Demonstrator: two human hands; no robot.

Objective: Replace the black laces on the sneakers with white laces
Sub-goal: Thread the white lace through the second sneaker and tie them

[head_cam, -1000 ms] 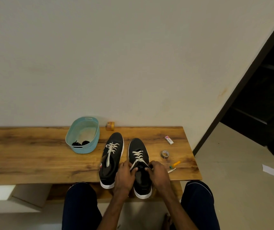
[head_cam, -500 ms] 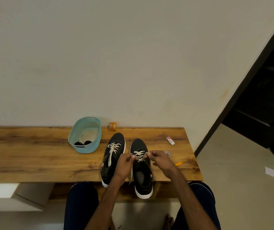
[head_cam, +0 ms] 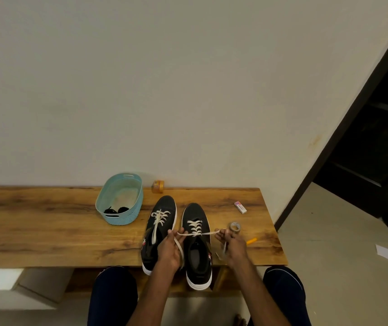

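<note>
1. White lace (head_cam: 195, 234) runs taut across the rightward sneaker (head_cam: 194, 211), on the counter (head_cam: 47, 231).
2. Left hand (head_cam: 168, 250) pinches one lace end, right hand (head_cam: 231, 245) the other.
3. Lace is likely soft, light and limp; best gripped near the tips.

You have 1 view, dim and warm-toned. Light spreads soft and even over the wall (head_cam: 188, 78); the doorway (head_cam: 376, 149) at right is near black. Shadows on the bench (head_cam: 47, 231) are faint. The door frame (head_cam: 322, 161) leans steeply from wide-angle distortion. Detail is soft throughout.
</note>
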